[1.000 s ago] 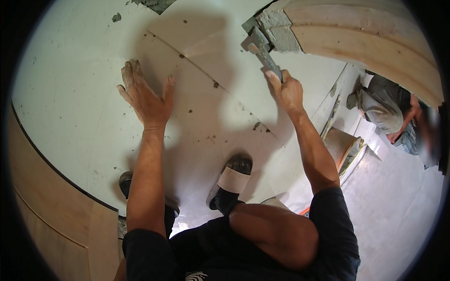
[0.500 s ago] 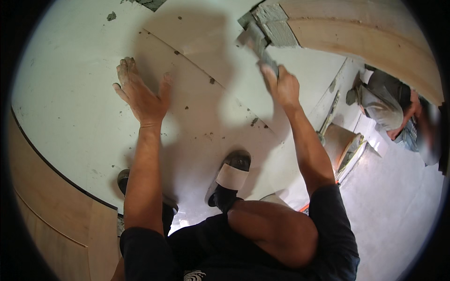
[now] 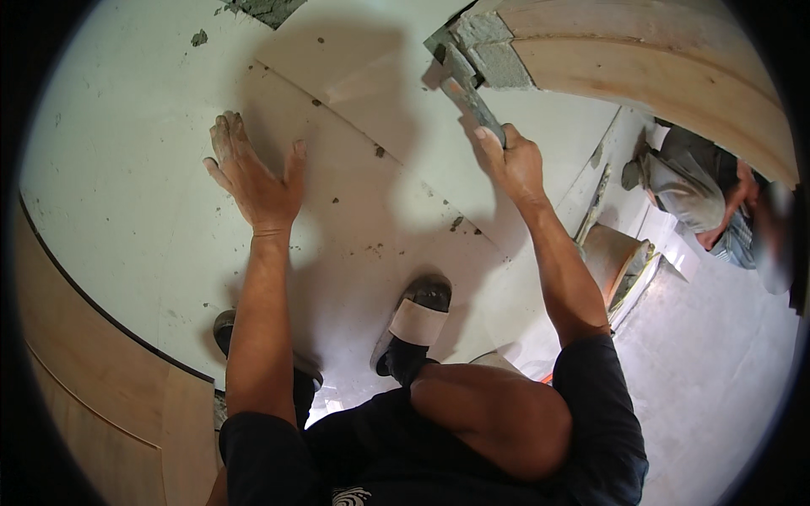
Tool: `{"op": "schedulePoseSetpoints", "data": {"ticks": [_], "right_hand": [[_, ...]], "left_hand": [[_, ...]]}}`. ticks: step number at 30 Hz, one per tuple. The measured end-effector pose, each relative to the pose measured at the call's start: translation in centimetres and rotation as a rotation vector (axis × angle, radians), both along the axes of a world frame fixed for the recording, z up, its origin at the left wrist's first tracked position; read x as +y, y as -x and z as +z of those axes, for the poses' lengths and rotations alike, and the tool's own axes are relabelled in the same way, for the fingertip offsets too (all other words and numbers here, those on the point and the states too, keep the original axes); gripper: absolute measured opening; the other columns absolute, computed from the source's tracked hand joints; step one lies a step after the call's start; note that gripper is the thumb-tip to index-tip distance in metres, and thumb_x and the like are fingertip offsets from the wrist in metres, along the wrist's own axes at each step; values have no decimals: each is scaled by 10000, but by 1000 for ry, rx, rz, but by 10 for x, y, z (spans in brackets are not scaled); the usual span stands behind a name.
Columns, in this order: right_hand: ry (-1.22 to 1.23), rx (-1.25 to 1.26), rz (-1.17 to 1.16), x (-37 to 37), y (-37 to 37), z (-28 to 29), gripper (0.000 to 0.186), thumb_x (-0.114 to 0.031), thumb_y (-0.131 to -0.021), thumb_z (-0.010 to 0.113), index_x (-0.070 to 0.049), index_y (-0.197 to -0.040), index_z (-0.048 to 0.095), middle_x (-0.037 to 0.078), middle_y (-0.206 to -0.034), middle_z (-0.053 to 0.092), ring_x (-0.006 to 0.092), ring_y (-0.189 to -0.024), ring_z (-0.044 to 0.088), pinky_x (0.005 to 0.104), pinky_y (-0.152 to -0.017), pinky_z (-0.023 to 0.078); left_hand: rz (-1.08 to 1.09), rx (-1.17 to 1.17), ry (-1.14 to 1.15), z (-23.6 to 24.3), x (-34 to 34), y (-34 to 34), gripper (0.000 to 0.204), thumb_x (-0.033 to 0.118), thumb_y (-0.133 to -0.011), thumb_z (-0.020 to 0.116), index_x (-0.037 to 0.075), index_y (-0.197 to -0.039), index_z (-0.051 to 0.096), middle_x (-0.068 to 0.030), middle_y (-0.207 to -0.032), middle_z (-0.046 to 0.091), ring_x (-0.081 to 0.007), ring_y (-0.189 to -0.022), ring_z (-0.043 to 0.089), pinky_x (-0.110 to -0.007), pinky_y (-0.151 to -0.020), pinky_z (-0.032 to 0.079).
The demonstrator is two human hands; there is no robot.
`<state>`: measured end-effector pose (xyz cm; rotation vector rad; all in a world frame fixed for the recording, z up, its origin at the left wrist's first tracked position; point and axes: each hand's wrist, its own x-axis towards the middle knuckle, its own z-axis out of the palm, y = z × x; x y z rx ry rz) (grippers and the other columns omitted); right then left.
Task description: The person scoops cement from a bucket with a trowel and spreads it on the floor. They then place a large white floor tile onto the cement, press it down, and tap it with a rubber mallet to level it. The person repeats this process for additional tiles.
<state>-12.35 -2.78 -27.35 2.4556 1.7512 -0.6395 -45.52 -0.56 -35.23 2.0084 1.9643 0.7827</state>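
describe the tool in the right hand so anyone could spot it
Start at the grey mortar block under the curved wooden edge at the top. Just below it, the right hand grips a narrow grey mortar-caked trowel, the only tool on the pale tiles.

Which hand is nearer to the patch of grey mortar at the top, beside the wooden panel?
Right. The right hand grips a trowel whose blade reaches the grey mortar. The left hand lies flat on the white tile, far off to the left.

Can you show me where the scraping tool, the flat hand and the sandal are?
Grey mortar-caked metal trowel (image 3: 468, 91), head view, mid-blade.
Left hand (image 3: 257, 181), head view, back of hand, flat on tile.
Black sandal with pale strap (image 3: 413, 325), head view, strap.
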Motion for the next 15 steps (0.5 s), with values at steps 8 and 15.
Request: {"op": "schedulePoseSetpoints", "data": {"ticks": [8,15], "right_hand": [[74,5,-36,6,-5,-3,752,-685,-873,422,-5,-1120,626,222,-758,657,394,-766,647,441,-713,510],[102,-26,-43,2,-3,-4,746,-681,-877,419,-11,-1137,619,222,-760,658,399,-762,646,441,-703,512]], "left_hand": [[9,8,45,2,2,0,895,551,-820,597,-80,-1390,317,-222,-1449,340,-358,-1413,201,-608,-1106,76],[4,10,53,4,-1,-1,826,449,-829,628,-83,-1380,320,-222,-1436,359,-374,-1400,226,-635,-1080,98]]}}
